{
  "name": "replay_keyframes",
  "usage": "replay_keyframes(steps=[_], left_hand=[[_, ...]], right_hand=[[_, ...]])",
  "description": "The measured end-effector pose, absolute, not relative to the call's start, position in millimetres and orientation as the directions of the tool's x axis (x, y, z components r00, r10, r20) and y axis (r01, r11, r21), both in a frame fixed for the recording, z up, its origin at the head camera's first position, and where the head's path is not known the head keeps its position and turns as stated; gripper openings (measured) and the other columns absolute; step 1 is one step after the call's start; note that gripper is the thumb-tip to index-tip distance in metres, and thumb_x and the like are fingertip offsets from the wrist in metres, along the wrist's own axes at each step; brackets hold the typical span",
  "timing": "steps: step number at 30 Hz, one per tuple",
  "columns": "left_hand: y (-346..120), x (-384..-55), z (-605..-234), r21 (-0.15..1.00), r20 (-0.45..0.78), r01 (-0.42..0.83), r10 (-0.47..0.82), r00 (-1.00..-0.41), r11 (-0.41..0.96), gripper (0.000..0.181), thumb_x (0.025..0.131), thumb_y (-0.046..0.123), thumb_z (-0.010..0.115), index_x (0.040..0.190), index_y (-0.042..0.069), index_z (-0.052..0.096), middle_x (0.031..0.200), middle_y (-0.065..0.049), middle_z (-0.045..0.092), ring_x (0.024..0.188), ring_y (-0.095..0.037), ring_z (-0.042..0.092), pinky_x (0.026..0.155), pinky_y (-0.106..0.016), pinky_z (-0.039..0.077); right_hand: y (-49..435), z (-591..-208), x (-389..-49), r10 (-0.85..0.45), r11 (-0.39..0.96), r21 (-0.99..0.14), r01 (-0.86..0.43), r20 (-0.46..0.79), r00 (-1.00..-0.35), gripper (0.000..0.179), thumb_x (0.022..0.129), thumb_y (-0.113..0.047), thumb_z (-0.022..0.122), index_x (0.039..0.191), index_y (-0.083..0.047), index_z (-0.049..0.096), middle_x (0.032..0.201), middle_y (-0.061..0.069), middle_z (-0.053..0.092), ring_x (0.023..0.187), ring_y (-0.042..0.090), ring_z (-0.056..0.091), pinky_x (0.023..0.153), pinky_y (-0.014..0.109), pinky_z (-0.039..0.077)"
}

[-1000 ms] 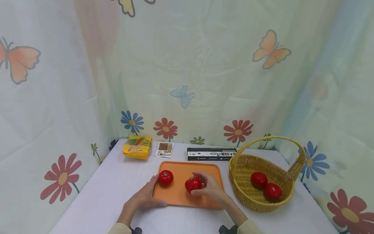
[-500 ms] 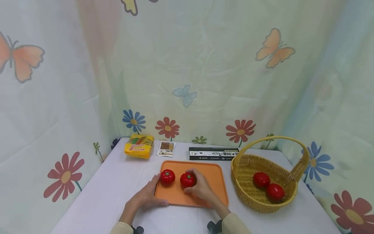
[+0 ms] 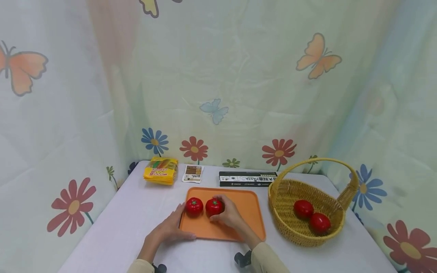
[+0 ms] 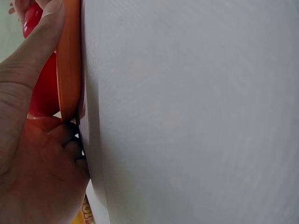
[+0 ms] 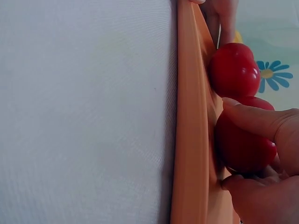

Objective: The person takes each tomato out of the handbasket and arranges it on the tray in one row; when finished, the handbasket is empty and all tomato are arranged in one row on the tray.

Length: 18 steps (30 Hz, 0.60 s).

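Observation:
In the head view, an orange tray (image 3: 235,231) lies on the white table. My left hand (image 3: 170,226) rests against its left corner, thumb along the front edge and fingers along the left side. Just inside that side sits a red tomato (image 3: 194,207) with a green star-shaped top. My right hand (image 3: 229,214) grips a second tomato (image 3: 213,207) between thumb and fingers, right beside the first. The right wrist view has the held tomato (image 5: 243,144) low over the tray floor, overlapping the other tomato (image 5: 235,70).
To the right stands a yellow wicker basket (image 3: 290,236) with a tall handle and two red tomato-like items (image 3: 303,209) inside. Along the back lie a yellow packet (image 3: 161,171), a small sachet (image 3: 192,173) and a long black-and-white pasta box (image 3: 247,179).
My right hand has carried its tomato leftward over the tray until it is beside the first one. The left hand stays at the tray corner.

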<state>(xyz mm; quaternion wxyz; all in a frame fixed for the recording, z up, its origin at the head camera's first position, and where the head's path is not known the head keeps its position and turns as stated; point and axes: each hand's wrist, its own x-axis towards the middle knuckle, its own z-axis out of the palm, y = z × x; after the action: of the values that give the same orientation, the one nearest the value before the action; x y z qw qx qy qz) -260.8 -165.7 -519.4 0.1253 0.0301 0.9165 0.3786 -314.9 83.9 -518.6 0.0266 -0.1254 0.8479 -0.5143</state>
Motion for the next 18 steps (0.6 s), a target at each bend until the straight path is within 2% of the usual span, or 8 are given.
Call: replay_keyframes(steps=[11, 18], left_hand=[[-166.2, -260.4, -520.8, 0.685, -0.216, -0.046, 0.143, -0.966, 0.728, 0.13, 0.072, 0.052, 0.099, 0.172, 0.011, 0.026, 0.175, -0.025, 0.027, 0.159, -0.054, 0.024, 0.125, -0.074, 0.026], [-165.9, -258.6, -518.5, 0.682, -0.214, -0.04, 0.147, -0.966, 0.73, 0.132, 0.071, 0.055, 0.099, 0.172, 0.011, 0.026, 0.175, -0.025, 0.027, 0.159, -0.054, 0.024, 0.125, -0.074, 0.027]], right_hand=[[81.8, -524.2, -316.7, -0.288, 0.385, -0.902, -0.197, 0.085, -0.954, 0.074, 0.077, 0.008, 0.093, 0.141, -0.002, 0.057, 0.139, 0.021, 0.065, 0.135, 0.046, 0.056, 0.117, 0.064, 0.047], [77.9, -524.3, -314.5, -0.264, 0.39, -0.903, -0.18, 0.078, -0.962, 0.073, 0.078, 0.006, 0.093, 0.14, -0.003, 0.056, 0.139, 0.02, 0.064, 0.136, 0.047, 0.055, 0.115, 0.064, 0.049]])
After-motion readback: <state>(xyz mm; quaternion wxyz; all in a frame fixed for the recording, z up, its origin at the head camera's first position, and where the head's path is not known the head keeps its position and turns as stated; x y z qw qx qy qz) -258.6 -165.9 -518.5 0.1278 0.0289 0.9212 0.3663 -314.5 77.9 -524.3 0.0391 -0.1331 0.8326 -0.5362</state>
